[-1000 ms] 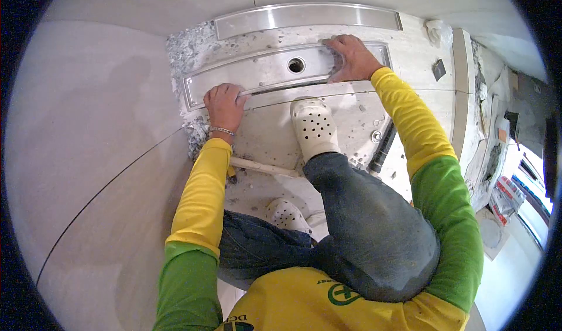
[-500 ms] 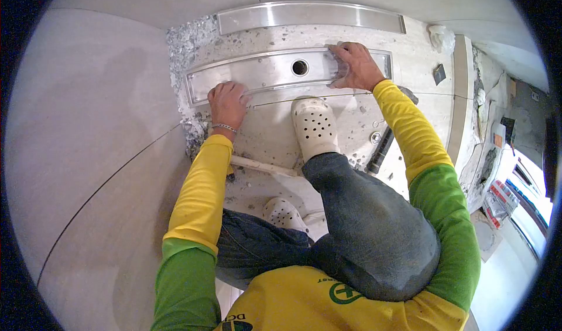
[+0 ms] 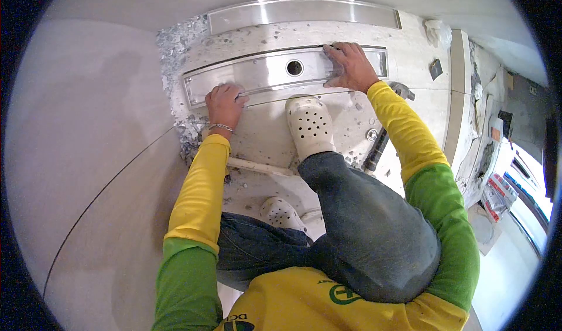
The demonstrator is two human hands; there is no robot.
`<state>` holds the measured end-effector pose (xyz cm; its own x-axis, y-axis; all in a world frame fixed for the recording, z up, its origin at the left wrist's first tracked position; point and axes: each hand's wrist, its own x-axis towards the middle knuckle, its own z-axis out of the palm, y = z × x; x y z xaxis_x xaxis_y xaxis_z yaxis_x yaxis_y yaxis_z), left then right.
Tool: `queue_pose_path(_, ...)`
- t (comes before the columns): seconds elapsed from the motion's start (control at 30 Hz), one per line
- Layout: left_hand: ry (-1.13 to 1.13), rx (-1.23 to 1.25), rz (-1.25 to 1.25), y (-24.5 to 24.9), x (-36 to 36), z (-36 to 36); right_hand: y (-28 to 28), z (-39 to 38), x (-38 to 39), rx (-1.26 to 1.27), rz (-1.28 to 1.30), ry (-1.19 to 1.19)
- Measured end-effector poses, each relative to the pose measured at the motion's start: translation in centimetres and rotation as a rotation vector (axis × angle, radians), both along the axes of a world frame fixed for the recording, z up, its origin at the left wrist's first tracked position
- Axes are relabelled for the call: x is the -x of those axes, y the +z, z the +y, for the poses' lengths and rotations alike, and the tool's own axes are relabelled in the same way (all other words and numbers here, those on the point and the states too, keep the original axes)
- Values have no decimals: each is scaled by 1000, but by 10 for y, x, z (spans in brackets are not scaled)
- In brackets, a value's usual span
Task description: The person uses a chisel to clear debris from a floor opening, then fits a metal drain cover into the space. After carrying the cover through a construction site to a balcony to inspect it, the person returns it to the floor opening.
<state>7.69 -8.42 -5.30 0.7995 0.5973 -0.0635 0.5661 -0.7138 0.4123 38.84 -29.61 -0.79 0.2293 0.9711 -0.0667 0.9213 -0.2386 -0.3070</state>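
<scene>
A long stainless-steel linear drain channel [image 3: 263,71] with a round outlet hole lies across the floor in front of me. My left hand [image 3: 225,104] is on its near edge towards the left end, fingers curled over the rim. Further right, my right hand [image 3: 351,67] spans the channel's width, with fingers at the far rim and thumb by the near one. A dark gap shows along the far side of the channel. Behind it, against the wall, rests a second long steel piece [image 3: 304,13].
A hammer [image 3: 377,149] lies right of my shoe [image 3: 310,125], beside a small round metal part [image 3: 372,135]. Broken rubble [image 3: 175,56] edges the floor on the left. A pale stick [image 3: 257,166] lies near my feet. A crumpled plastic bag [image 3: 438,33] sits far right.
The drain channel has shifted slightly towards me, and a dark gap now shows along its far edge. Both hands keep their places on it. My view has moved a little.
</scene>
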Motion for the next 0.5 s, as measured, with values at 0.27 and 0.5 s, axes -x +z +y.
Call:
queue_pose_path(0.27,-43,22,15,-13,2,8,-8,-7,3,-25,-26,-10)
queue_pose_path(0.5,2,88,50,-7,0,4,-14,-10,0,-62,-29,6)
